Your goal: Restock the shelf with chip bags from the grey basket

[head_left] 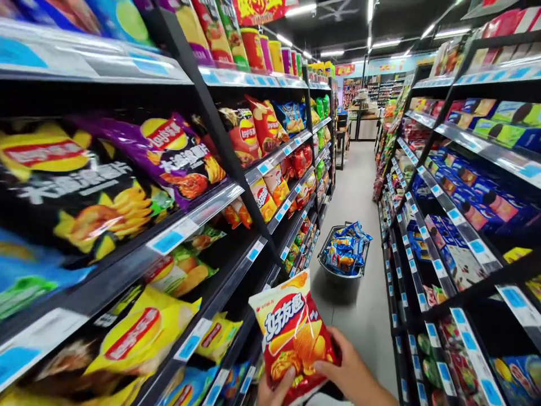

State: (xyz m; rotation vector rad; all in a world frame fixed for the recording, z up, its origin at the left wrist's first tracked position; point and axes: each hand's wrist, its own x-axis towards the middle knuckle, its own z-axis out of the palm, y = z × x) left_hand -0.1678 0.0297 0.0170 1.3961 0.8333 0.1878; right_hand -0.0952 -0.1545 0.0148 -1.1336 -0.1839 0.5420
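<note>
Head view: a red-and-yellow foil crisp bag [291, 332] is gripped by both hands, just below and to the left of a wire shopping basket [338, 274] that stands on the grey aisle floor [363, 316]. The bag's lower end is held by the left hand [276, 389] and its lower right side by the right hand [350, 369]. Both hands are partly closed, with the fingers curled around the crinkled foil, and the bag is pinched slightly between them. Blue-and-yellow snack bags [344, 251] are heaped in the basket, which has a rounded, open wire body. To the left of the basket, black metal shelving [203, 211] is lined with glossy Lay's bags [156, 158] in purple and yellow, with yellow bags [143, 332] on a lower shelf. Its lower shelves are partly hidden by the held bag. To the right of the basket, shelving [460, 223] is packed with blue and multicoloured boxes, and blue price labels are set along its edges. Beyond the basket, a table [363, 115] stands at the far end of the aisle.
</note>
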